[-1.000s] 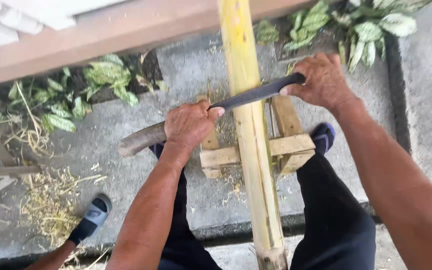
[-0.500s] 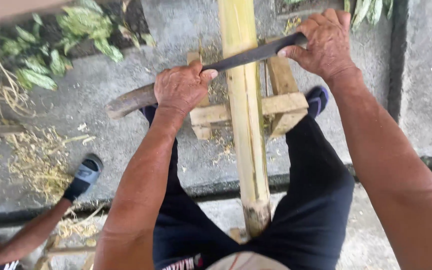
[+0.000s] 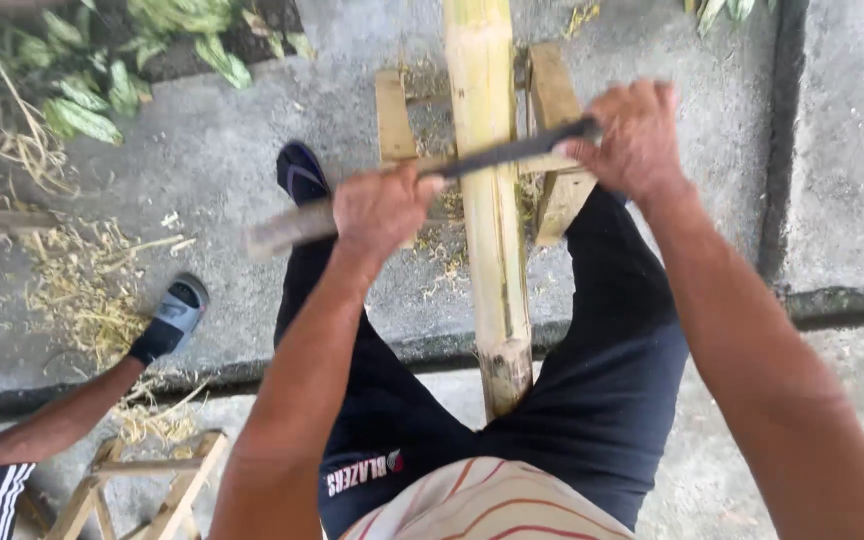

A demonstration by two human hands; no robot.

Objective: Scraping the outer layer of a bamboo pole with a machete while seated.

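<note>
- Bamboo pole runs from 12 o'clock at the top edge down to its cut end near centre, between the person's knees. Pale yellow-green, slightly tilted, lower end toward 6 o'clock.
- Pole rests on a low wooden stand at about 1 o'clock; the stand's rails show on both sides of the pole.
- Blade, long and dark, lies crosswise over the pole, touching its upper face, tilted so the right end sits higher.
- Left hand is clenched around the blade's wooden handle, at 10 o'clock from the pole's cut end. The handle end sticks out past the fist toward 9 o'clock.
- Right hand is closed over the blade's far end, at 2 o'clock from centre, just right of the pole; fingers wrap the tip, exact finger contact hidden by the knuckles.
- Both forearms reach in from the bottom edge, one on each side of the pole.
- Person wears dark shorts; a dark shoe shows at 11 o'clock beside the left arm.
- Another person's leg with a grey sandal is at 9 o'clock, well apart from the pole.
- Pale shavings litter the concrete at 9 o'clock, near that sandal.
- Green leaves lie at 10 to 11 o'clock along the top left.
- A second wooden frame sits at 7 o'clock, partly cut off.
</note>
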